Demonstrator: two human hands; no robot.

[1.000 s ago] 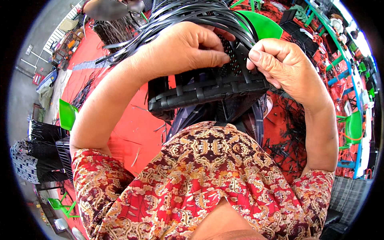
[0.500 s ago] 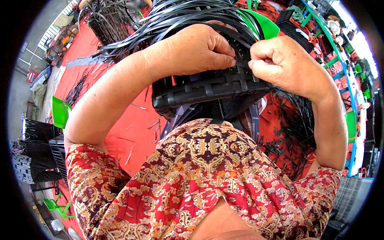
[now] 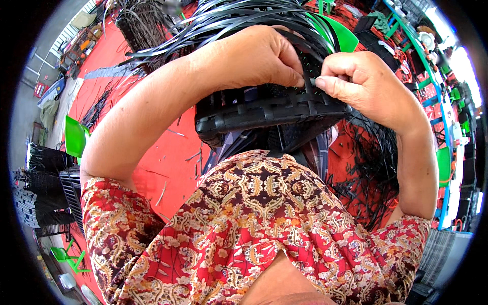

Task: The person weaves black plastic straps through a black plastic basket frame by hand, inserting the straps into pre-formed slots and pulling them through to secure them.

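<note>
A black woven piece (image 3: 269,113), made of flat plastic strips crossed over and under, rests at my lap. Its near edge is rounded, and I cannot tell its whole shape. Long loose black strips (image 3: 218,21) fan out from its far side. Over the weave, my left hand (image 3: 264,57) is closed in a pinch with its fingertips at the strips; what it grips is hidden. Close on its right, my right hand (image 3: 361,86) pinches the end of a strip between thumb and forefinger. A small gap separates the two sets of fingertips.
Strip scraps lie on the red floor (image 3: 152,178), with a dark heap (image 3: 373,157) at right. A bright green chair back (image 3: 338,33) stands beyond the weave. Another strip bundle (image 3: 140,30) is at far left, and a blue-green rack (image 3: 432,76) runs along the right.
Both hands stay close together at the weave. My right hand has shifted slightly down and right, and its fingertips show more plainly. The view has tilted a little.
</note>
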